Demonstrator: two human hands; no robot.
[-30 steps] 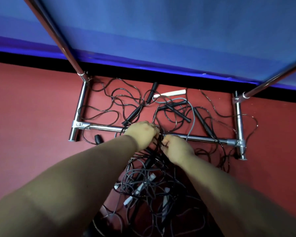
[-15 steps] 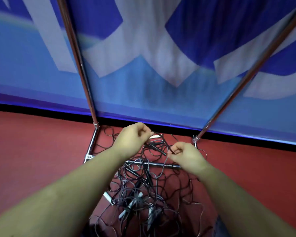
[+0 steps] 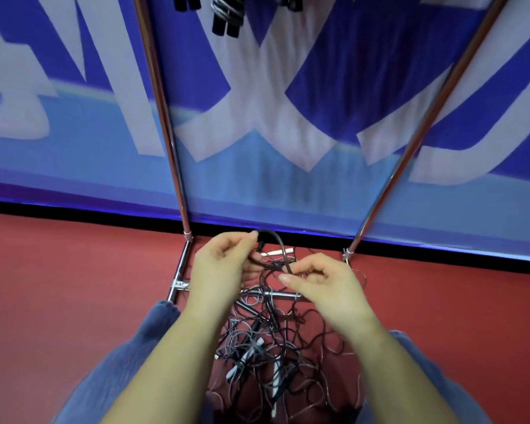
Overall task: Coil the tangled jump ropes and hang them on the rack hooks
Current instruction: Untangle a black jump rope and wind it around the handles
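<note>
Raised rope (image 3: 270,255), seemingly between 2 hands

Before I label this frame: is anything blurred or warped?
Head view: the banner is motion-smeared and the rack poles splay outward from wide-angle distortion; both hands, left and right, and the ropes are soft; glare streaks the base bar.

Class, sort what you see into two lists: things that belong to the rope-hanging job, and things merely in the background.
Belongs to the job:
left hand
right hand
black rope loop that both hands pinch
tangled rope pile
rack frame
ropes already hung

Just background:
blue banner
red floor
</note>
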